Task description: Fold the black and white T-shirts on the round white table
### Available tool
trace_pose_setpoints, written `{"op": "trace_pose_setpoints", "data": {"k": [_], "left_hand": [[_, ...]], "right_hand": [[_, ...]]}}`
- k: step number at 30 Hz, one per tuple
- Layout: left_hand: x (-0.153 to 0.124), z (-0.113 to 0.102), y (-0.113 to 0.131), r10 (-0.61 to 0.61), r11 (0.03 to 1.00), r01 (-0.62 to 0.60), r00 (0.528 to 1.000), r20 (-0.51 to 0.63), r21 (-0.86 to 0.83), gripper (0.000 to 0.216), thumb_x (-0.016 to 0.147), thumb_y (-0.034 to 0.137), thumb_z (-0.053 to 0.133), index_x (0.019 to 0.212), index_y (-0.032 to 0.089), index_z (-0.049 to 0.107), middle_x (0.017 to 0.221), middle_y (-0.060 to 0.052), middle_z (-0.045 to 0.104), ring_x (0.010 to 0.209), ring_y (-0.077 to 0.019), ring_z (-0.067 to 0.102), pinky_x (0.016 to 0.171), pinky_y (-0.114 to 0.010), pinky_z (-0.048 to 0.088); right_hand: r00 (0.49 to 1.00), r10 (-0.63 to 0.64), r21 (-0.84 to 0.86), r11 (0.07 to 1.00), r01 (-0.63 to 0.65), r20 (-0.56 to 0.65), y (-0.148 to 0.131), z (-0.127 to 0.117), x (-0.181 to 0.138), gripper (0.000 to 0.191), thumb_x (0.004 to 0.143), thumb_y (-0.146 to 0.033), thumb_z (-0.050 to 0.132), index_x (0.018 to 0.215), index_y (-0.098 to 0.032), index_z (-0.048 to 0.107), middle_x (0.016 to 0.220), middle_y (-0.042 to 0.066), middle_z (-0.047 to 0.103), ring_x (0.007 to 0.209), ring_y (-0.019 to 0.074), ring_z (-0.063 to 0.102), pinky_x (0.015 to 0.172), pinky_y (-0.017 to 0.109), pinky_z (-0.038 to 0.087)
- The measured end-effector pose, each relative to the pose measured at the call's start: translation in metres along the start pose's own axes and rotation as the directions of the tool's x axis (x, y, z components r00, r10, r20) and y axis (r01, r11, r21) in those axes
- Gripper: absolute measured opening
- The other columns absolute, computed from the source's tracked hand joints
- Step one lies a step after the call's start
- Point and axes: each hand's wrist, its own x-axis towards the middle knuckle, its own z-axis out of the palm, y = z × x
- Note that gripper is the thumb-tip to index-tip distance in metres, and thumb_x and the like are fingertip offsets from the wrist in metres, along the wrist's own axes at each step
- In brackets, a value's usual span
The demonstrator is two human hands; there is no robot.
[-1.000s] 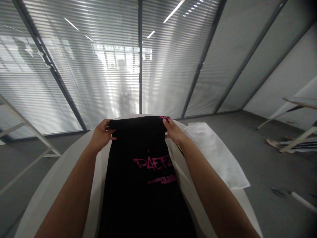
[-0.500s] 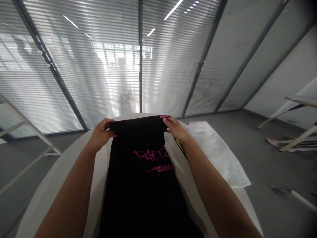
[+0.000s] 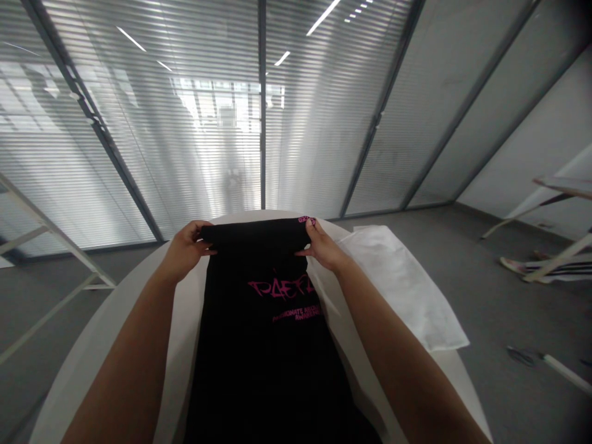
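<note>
**Both hands pinching the far edge of a black printed tee**

So, 2 hands in view, both clamped on the same thing. The left hand (image 3: 185, 251) is curled closed around the far left corner of a black T-shirt (image 3: 263, 345), thumb on top and fingers tucked under the fabric. The right hand (image 3: 321, 246) does the mirror of that on the far right corner, fingers pinched down on the edge with the thumb pressing in from the side. Between the 2 grips the cloth is pulled fairly taut, and the far edge looks rolled or folded over into a thick band.

The shirt itself lies lengthwise down the middle of a white table (image 3: 111, 333), running from that held edge back toward the person and out of the bottom of the picture. There's pink graffiti-style lettering (image 3: 284, 287) on it just below the fold, with 2 smaller pink lines under that, too blurry to read properly. A tiny bit of pink print peeks out at the right corner by the thumb.

Just beside the right forearm, a white cloth (image 3: 402, 290) lies on the table with its far corner hanging over the edge. Beyond the table is grey carpet (image 3: 485, 271) and a wall of glass with blinds (image 3: 208, 111). White table legs (image 3: 546, 216) sit off to the right, with a striped thing on the floor under them.
</note>
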Motion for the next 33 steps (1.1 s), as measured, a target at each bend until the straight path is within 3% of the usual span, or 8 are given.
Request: {"op": "trace_pose_setpoints", "data": {"k": [7,13,17,23,28,30,33], "left_hand": [[-0.001,-0.005,0.002,-0.018,1.0,0.018,0.999,0.033,-0.005,0.04,0.054,0.015,0.076,0.09,0.02,0.061,0.083,0.001,0.058,0.079,-0.0167,0.059,0.067,-0.035,0.058],[-0.004,-0.023,0.004,-0.059,0.975,-0.015,0.944,0.326,0.221,0.03,0.055,0.01,0.076,0.08,0.02,0.063,0.077,0.001,0.06,0.073,-0.0159,0.056,0.065,-0.025,0.049],[-0.005,-0.029,0.007,-0.046,0.953,-0.088,0.903,0.427,0.288,0.024,0.062,0.013,0.07,0.083,0.021,0.06,0.079,0.002,0.058,0.073,-0.0141,0.054,0.065,-0.023,0.045],[-0.012,-0.031,0.023,-0.153,0.882,-0.152,0.803,0.576,0.446,0.024,0.068,0.018,0.063,0.091,0.021,0.059,0.086,0.002,0.061,0.078,-0.0144,0.057,0.071,-0.024,0.047],[-0.015,-0.029,0.03,-0.271,0.843,-0.184,0.668,0.693,0.506,0.055,0.067,0.02,0.063,0.122,0.026,0.064,0.11,-0.002,0.068,0.099,-0.0221,0.061,0.089,-0.032,0.047],[-0.015,-0.029,0.03,-0.287,0.841,-0.185,0.644,0.709,0.508,0.057,0.066,0.018,0.063,0.121,0.027,0.067,0.115,-0.002,0.069,0.106,-0.0237,0.06,0.095,-0.032,0.045],[-0.015,-0.03,0.032,-0.354,0.841,-0.117,0.62,0.7,0.529,0.051,0.067,0.021,0.058,0.116,0.026,0.071,0.102,-0.003,0.071,0.098,-0.0233,0.063,0.087,-0.031,0.048]], "right_hand": [[0.999,-0.035,0.075,0.997,0.035,-0.01,-0.005,-0.006,-0.001,0.036,0.083,-0.056,0.06,0.106,-0.028,0.06,0.109,0.003,0.062,0.102,0.0217,0.058,0.073,0.038,0.059],[0.992,0.039,0.154,0.986,-0.058,0.124,-0.008,-0.018,-0.003,0.019,0.072,-0.034,0.066,0.081,-0.018,0.067,0.088,0.005,0.069,0.084,0.0211,0.063,0.076,0.033,0.051],[0.979,0.073,0.179,0.978,-0.108,0.188,-0.013,-0.025,-0.005,0.012,0.07,-0.027,0.065,0.077,-0.018,0.067,0.077,0.002,0.066,0.072,0.0172,0.06,0.066,0.028,0.046],[0.867,0.131,0.047,0.984,-0.174,0.481,-0.028,-0.033,-0.014,0.016,0.071,-0.027,0.068,0.081,-0.014,0.067,0.076,0.004,0.065,0.069,0.0158,0.059,0.063,0.026,0.043],[0.806,0.186,-0.094,0.982,-0.162,0.562,-0.03,-0.038,-0.016,0.021,0.071,-0.029,0.067,0.085,-0.013,0.07,0.078,0.004,0.067,0.072,0.0159,0.06,0.065,0.026,0.043],[0.765,0.219,-0.186,0.974,-0.132,0.606,-0.031,-0.04,-0.015,0.025,0.07,-0.03,0.066,0.087,-0.012,0.071,0.08,0.005,0.069,0.074,0.017,0.061,0.068,0.028,0.044],[0.677,0.307,-0.383,0.923,-0.04,0.669,-0.036,-0.04,-0.013,0.026,0.071,-0.031,0.065,0.088,-0.013,0.073,0.081,0.004,0.07,0.077,0.0173,0.062,0.072,0.028,0.045]]}}
